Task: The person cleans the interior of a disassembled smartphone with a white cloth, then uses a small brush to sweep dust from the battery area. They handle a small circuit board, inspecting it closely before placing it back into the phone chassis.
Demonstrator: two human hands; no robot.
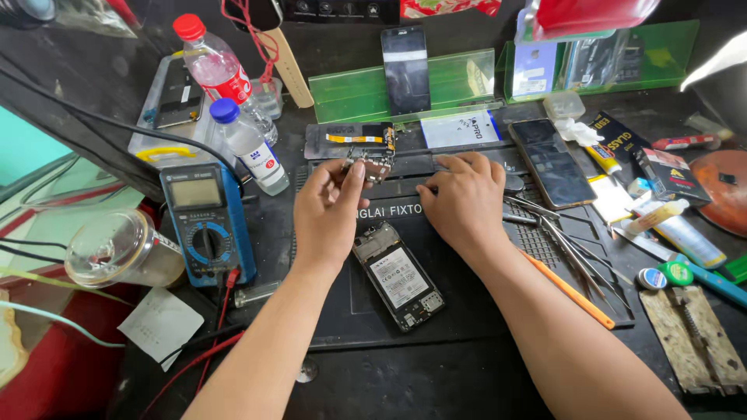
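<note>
My left hand (331, 211) pinches a small circuit board (372, 166) between thumb and fingers, lifted just above the black repair mat (366, 311). An opened phone (398, 275) with its back cover off lies on the mat below and between my hands, its battery showing. My right hand (464, 198) rests palm down on the mat's upper part, fingers curled, close to several metal tweezers (556, 237); whether it grips anything is hidden.
A blue multimeter (208, 222) with red leads and a clear cup (120, 249) sit left. Two plastic bottles (233, 109) stand behind. A dark phone (552, 162), glue tubes (661, 222), an orange pry tool (568, 292) and green trays (467, 82) lie right and behind.
</note>
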